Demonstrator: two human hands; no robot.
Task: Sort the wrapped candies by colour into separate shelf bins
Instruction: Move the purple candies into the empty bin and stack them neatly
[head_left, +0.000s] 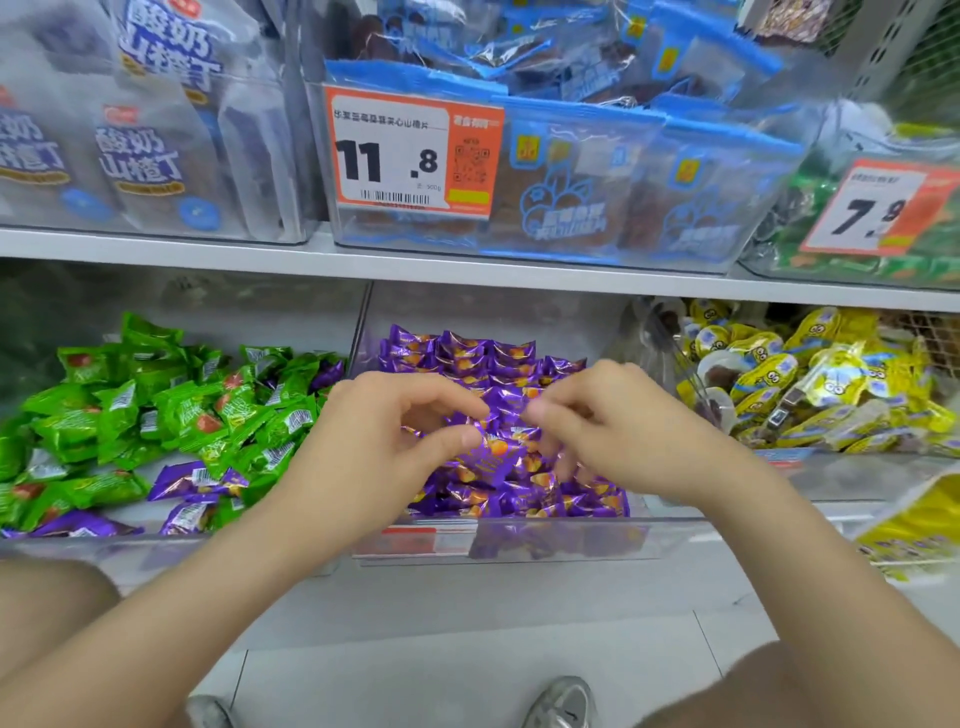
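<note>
Both my hands hover over the middle clear bin (498, 540), which is full of purple wrapped candies (483, 358). My left hand (384, 441) has curled fingers and pinches a purple candy (491, 457) between thumb and forefinger. My right hand (613, 431) is blurred, its fingers curled just above the same purple pile; whether it grips a candy is unclear. The left bin (104, 551) holds mostly green wrapped candies (156, 410), with a few purple candies (192, 480) mixed in at its front and one at its back right (327, 375).
The right bin holds yellow wrapped snacks (810, 384). The shelf above (467, 265) carries clear bins of blue packets (597, 192), with price tags (410, 153) on their fronts. My knees and shoes (566, 701) are over the tiled floor below.
</note>
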